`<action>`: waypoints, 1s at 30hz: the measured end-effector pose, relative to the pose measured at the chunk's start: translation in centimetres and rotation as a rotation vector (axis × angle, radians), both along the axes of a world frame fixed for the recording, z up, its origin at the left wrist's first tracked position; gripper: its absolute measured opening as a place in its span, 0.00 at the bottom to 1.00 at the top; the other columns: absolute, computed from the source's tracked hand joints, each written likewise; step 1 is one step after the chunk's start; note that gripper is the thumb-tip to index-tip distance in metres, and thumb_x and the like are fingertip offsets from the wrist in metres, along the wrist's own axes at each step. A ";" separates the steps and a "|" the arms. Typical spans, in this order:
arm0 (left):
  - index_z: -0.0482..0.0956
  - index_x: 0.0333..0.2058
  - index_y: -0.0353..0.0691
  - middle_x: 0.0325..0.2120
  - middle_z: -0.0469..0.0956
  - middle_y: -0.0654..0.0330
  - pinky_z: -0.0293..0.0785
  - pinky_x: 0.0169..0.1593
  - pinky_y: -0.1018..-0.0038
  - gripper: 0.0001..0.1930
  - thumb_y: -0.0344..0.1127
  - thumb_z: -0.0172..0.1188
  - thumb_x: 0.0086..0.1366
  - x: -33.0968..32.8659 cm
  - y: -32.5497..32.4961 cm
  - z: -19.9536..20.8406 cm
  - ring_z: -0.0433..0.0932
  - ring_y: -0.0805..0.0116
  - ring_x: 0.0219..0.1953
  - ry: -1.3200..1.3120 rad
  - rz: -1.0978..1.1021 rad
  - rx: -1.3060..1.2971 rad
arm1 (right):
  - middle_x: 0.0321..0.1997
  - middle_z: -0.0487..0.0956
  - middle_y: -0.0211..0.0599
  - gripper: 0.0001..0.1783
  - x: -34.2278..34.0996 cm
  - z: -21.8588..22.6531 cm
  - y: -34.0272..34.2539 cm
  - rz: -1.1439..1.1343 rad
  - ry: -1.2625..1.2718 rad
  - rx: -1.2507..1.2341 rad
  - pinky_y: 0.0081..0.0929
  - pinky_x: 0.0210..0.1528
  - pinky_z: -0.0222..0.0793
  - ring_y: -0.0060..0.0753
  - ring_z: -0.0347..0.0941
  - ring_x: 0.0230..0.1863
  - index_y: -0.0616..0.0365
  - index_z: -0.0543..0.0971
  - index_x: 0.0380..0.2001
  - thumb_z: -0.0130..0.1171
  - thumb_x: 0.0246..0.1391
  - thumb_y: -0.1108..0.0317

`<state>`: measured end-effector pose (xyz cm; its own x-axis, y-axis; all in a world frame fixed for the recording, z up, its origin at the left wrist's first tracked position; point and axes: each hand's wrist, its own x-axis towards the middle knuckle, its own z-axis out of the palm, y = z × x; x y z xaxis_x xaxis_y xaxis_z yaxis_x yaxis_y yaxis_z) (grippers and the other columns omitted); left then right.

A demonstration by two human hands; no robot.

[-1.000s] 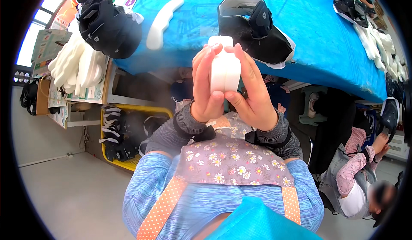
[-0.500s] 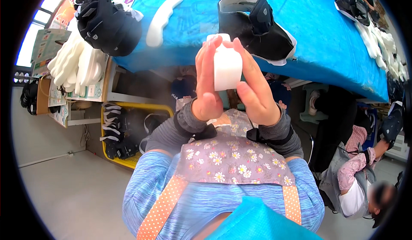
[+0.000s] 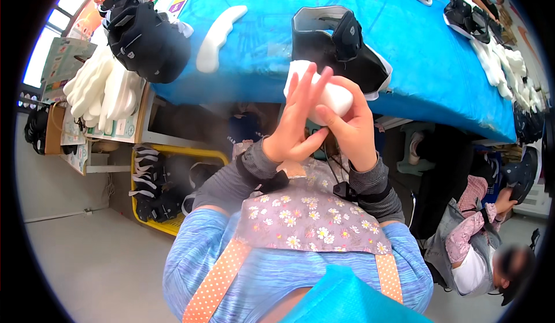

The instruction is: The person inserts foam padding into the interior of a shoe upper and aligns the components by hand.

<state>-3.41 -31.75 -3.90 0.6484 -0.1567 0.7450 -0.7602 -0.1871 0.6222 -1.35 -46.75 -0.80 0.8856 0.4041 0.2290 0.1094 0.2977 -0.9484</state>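
A thick white foam piece (image 3: pixel 337 99), possibly folded or stacked, is held up over the near edge of the blue-covered table. My right hand (image 3: pixel 355 129) is closed around its right end, thumb on the near side. Against its left part lies my left hand (image 3: pixel 293 125), fingers stretched out and thumb apart. Just beyond stands a black shoe upper (image 3: pixel 373 69) with a tall, pale-lined collar. To its left, a wavy white foam strip (image 3: pixel 217 40) rests on the table.
Black shoe uppers (image 3: pixel 147 40) are stacked at the table's left. More white foam strips (image 3: pixel 107 92) are piled left; others (image 3: pixel 503 66) lie far right. A yellow crate (image 3: pixel 179 149) of black shoe parts is below left. A co-worker (image 3: pixel 471 239) sits at right, holding a dark shoe part.
The foam has tilted from upright to slanting and come slightly nearer. My left fingers now cross its front, while my right hand has shifted to its right end.
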 end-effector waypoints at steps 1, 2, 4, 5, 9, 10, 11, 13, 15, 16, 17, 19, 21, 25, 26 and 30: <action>0.43 0.69 0.32 0.68 0.52 0.39 0.28 0.69 0.48 0.45 0.31 0.54 0.55 0.5 0.0 0.0 0.41 0.40 0.72 -0.014 0.002 -0.005 | 0.53 0.72 0.35 0.26 0.3 -0.4 -0.2 -0.050 -0.002 0.054 0.24 0.53 0.69 0.28 0.69 0.55 0.60 0.69 0.56 0.63 0.55 0.75; 0.40 0.69 0.34 0.68 0.50 0.40 0.31 0.70 0.49 0.47 0.29 0.55 0.53 1.4 0.1 0.1 0.41 0.43 0.72 -0.101 -0.026 -0.158 | 0.53 0.72 0.36 0.26 0.6 -0.1 -0.6 -0.080 0.013 0.054 0.25 0.54 0.68 0.27 0.69 0.54 0.62 0.69 0.56 0.62 0.55 0.76; 0.38 0.69 0.38 0.68 0.48 0.39 0.34 0.70 0.51 0.45 0.28 0.52 0.55 3.7 1.0 0.8 0.43 0.49 0.72 -0.206 0.136 -0.303 | 0.54 0.73 0.37 0.26 1.4 0.6 -1.8 -0.187 -0.025 0.038 0.25 0.54 0.68 0.26 0.70 0.54 0.63 0.69 0.57 0.61 0.56 0.77; 0.41 0.68 0.37 0.68 0.49 0.41 0.37 0.71 0.54 0.42 0.31 0.54 0.58 5.1 2.0 1.4 0.45 0.52 0.71 -0.099 0.238 -0.382 | 0.54 0.74 0.38 0.26 1.5 1.6 -2.0 -0.256 -0.025 0.079 0.24 0.55 0.68 0.26 0.71 0.53 0.63 0.68 0.59 0.60 0.56 0.77; 0.60 0.61 0.28 0.58 0.64 0.45 0.55 0.65 0.66 0.34 0.44 0.59 0.63 14.7 5.2 -2.3 0.62 0.56 0.61 0.333 0.534 -0.519 | 0.53 0.75 0.38 0.22 3.9 4.1 -2.1 -0.320 -0.075 0.284 0.26 0.56 0.68 0.28 0.72 0.53 0.66 0.67 0.57 0.56 0.63 0.70; 0.64 0.58 0.27 0.54 0.69 0.46 0.59 0.63 0.68 0.33 0.47 0.59 0.64 16.8 5.5 -3.4 0.66 0.58 0.58 0.461 0.607 -0.469 | 0.55 0.74 0.42 0.21 4.9 4.6 -1.9 -0.309 -0.164 0.287 0.34 0.57 0.70 0.36 0.73 0.55 0.65 0.68 0.56 0.55 0.64 0.67; 0.65 0.56 0.27 0.52 0.71 0.45 0.61 0.61 0.66 0.31 0.47 0.58 0.64 16.9 4.4 -2.6 0.68 0.57 0.56 0.575 0.438 -0.475 | 0.56 0.74 0.43 0.21 5.9 4.9 -1.8 -0.302 -0.181 0.320 0.36 0.58 0.70 0.37 0.73 0.56 0.65 0.68 0.56 0.54 0.64 0.65; 0.68 0.54 0.27 0.50 0.73 0.43 0.64 0.58 0.64 0.28 0.45 0.56 0.64 15.3 3.0 -2.2 0.71 0.55 0.54 0.658 0.286 -0.493 | 0.56 0.74 0.44 0.21 6.8 5.9 -0.8 -0.259 -0.224 0.355 0.37 0.58 0.69 0.38 0.72 0.56 0.65 0.68 0.56 0.53 0.65 0.64; 0.67 0.54 0.27 0.50 0.73 0.41 0.64 0.58 0.63 0.26 0.42 0.54 0.63 14.9 3.2 -5.1 0.71 0.51 0.54 0.536 0.372 -0.545 | 0.57 0.74 0.43 0.21 7.3 6.5 1.1 -0.114 -0.163 0.284 0.38 0.59 0.69 0.38 0.72 0.57 0.65 0.67 0.56 0.52 0.66 0.62; 0.67 0.54 0.27 0.50 0.72 0.40 0.64 0.58 0.63 0.26 0.40 0.53 0.63 14.3 2.6 -5.5 0.71 0.49 0.54 0.453 0.420 -0.560 | 0.57 0.73 0.43 0.21 7.7 6.7 2.1 -0.073 -0.153 0.264 0.37 0.58 0.69 0.39 0.72 0.57 0.64 0.66 0.57 0.51 0.66 0.62; 0.65 0.55 0.27 0.49 0.71 0.40 0.63 0.59 0.62 0.25 0.37 0.51 0.64 13.5 2.1 -6.0 0.69 0.46 0.54 0.425 0.441 -0.551 | 0.54 0.74 0.40 0.21 7.8 7.1 3.4 -0.020 -0.146 0.275 0.32 0.56 0.68 0.33 0.71 0.55 0.63 0.66 0.56 0.53 0.65 0.63; 0.64 0.56 0.27 0.50 0.71 0.40 0.63 0.59 0.61 0.24 0.37 0.51 0.65 10.1 0.7 -4.3 0.68 0.44 0.55 0.356 0.492 -0.440 | 0.51 0.74 0.37 0.21 8.1 7.0 5.5 0.015 -0.123 0.281 0.26 0.55 0.66 0.27 0.70 0.53 0.62 0.66 0.55 0.55 0.64 0.63; 0.62 0.56 0.27 0.51 0.69 0.39 0.62 0.60 0.58 0.23 0.37 0.49 0.68 7.4 0.1 -2.9 0.65 0.42 0.56 0.260 0.560 -0.289 | 0.50 0.73 0.36 0.20 8.5 6.2 7.0 0.105 -0.136 0.152 0.23 0.53 0.65 0.23 0.69 0.50 0.62 0.66 0.55 0.55 0.64 0.64; 0.63 0.56 0.27 0.50 0.70 0.40 0.63 0.58 0.58 0.23 0.37 0.48 0.68 7.3 1.1 -4.6 0.67 0.42 0.55 0.348 0.493 -0.360 | 0.49 0.73 0.35 0.19 8.2 4.3 7.6 0.124 -0.140 -0.018 0.22 0.52 0.64 0.22 0.68 0.50 0.63 0.66 0.54 0.55 0.63 0.68; 0.64 0.55 0.27 0.51 0.69 0.40 0.64 0.57 0.58 0.22 0.37 0.49 0.68 7.2 1.5 -4.9 0.67 0.42 0.54 0.398 0.469 -0.377 | 0.49 0.73 0.35 0.19 8.2 3.9 6.8 0.124 -0.138 -0.015 0.22 0.52 0.64 0.22 0.68 0.50 0.63 0.66 0.54 0.55 0.63 0.68; 0.65 0.55 0.29 0.54 0.67 0.38 0.67 0.55 0.56 0.21 0.36 0.51 0.68 7.5 1.4 -6.5 0.69 0.41 0.54 0.234 0.481 -0.236 | 0.49 0.73 0.34 0.20 8.2 2.9 1.8 0.058 -0.120 -0.045 0.21 0.53 0.64 0.22 0.68 0.50 0.63 0.66 0.54 0.56 0.62 0.68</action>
